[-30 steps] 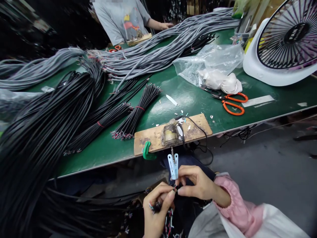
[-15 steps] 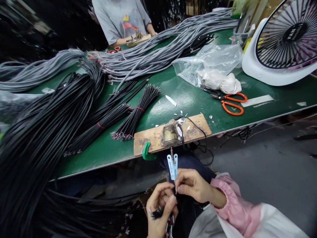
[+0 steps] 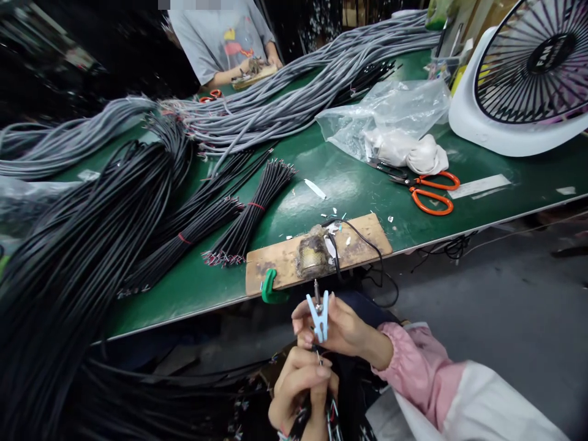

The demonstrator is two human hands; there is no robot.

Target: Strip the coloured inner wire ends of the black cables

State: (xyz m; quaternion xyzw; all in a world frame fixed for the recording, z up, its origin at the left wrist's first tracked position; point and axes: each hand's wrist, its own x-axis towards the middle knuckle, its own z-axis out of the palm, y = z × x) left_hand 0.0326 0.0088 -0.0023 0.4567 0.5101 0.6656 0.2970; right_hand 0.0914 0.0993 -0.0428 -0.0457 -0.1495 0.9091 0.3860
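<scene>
A light-blue clothespin (image 3: 319,317) hangs from a metal tip in front of the board, its handles up and its jaws down. My right hand (image 3: 351,327) has its thumb and fingers on either side of the clothespin's handles, closed on it. Just below, my left hand (image 3: 298,383) is closed round black cables (image 3: 301,416) whose ends show thin coloured wires. One stripped cable end stands up from its fingertips, under the clothespin's jaws. My left palm hides most of the bundle.
A wooden board (image 3: 266,263) with a worn block (image 3: 313,256) is held at the table edge by a green clamp (image 3: 271,288). Black cable bundles (image 3: 250,214), grey cables (image 3: 275,116), orange-handled scissors (image 3: 432,193), a plastic bag (image 3: 390,110) and a fan (image 3: 505,138) lie around. Another person (image 3: 225,43) sits opposite.
My right hand has moved up and left from the cable end to the clothespin's handles. My left hand has turned and closed more, with a cable end raised under the clothespin.
</scene>
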